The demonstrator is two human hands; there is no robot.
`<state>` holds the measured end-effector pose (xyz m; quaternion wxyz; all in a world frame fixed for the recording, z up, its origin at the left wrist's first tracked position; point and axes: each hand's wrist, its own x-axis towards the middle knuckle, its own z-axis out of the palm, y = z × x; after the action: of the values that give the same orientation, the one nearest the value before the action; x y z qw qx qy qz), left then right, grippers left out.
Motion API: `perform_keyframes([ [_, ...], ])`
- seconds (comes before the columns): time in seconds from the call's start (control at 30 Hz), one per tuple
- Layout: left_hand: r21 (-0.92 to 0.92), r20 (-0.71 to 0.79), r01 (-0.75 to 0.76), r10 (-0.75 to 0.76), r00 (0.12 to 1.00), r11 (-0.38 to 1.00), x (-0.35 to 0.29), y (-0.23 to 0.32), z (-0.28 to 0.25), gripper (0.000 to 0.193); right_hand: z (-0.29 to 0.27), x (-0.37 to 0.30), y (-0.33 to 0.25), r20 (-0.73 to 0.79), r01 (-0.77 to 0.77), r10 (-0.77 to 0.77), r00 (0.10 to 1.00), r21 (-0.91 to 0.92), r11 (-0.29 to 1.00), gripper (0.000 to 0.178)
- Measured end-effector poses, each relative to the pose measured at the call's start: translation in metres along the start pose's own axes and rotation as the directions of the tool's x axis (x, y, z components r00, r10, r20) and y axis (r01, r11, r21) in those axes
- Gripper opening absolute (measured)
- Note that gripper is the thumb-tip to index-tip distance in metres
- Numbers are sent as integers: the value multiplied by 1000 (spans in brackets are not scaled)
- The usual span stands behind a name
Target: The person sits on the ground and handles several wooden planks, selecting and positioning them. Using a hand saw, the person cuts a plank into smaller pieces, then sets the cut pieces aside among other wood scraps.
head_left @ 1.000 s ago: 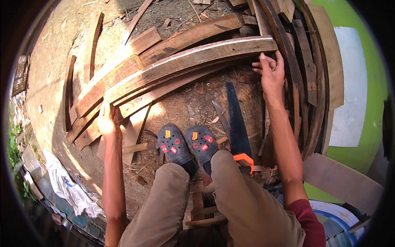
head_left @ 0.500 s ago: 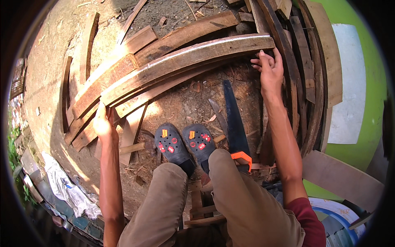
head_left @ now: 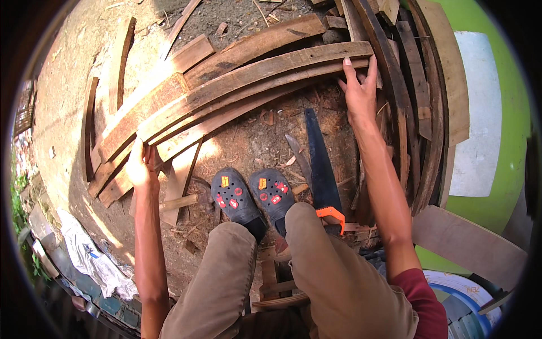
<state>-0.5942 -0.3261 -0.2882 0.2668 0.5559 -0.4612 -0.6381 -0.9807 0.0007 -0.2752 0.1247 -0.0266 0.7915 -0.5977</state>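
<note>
A long, rough wooden plank (head_left: 254, 73) spans the far part of the view, slanting up to the right, on or just above other boards. At its left end my left hand (head_left: 142, 166) is closed round the lower corner, fingers partly hidden by the wood. My right hand (head_left: 360, 93) grips the right end, with one finger on its near face and another round the end. Beneath the plank lies a lighter board (head_left: 237, 116), and behind it rests another thick brown board (head_left: 254, 51).
A handsaw with a dark blade (head_left: 320, 164) and orange handle (head_left: 332, 214) lies by my right knee. My dark clogs (head_left: 232, 195) stand between. More timbers (head_left: 432, 113) line the right, beside a green surface (head_left: 505, 130). A white sack (head_left: 90, 254) lies at lower left.
The plank has turned about its length, so the bright white strip along its top edge no longer shows. My right hand has shifted slightly left and up; my left hand stays at its end.
</note>
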Motion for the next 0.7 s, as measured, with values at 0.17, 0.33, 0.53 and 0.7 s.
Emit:
perform_keyframes([
  [0.17,-45,-16,59,-60,998,997,-4,6,5,39,2,1,-13,-25,-132,133,991,50,990,88],
  [0.33,3,-2,21,-21,1000,1000,1,1,-5,38,7,-1,-29,-35,-168,174,984,128,977,81],
  [0.53,16,36,-140,139,990,990,-25,-11,-1,40,-6,-3,1,14,-123,126,992,335,934,75],
  [0.7,-22,44,-194,195,980,981,-20,-26,-11,40,-11,-7,10,36,-112,107,994,413,904,74],
])
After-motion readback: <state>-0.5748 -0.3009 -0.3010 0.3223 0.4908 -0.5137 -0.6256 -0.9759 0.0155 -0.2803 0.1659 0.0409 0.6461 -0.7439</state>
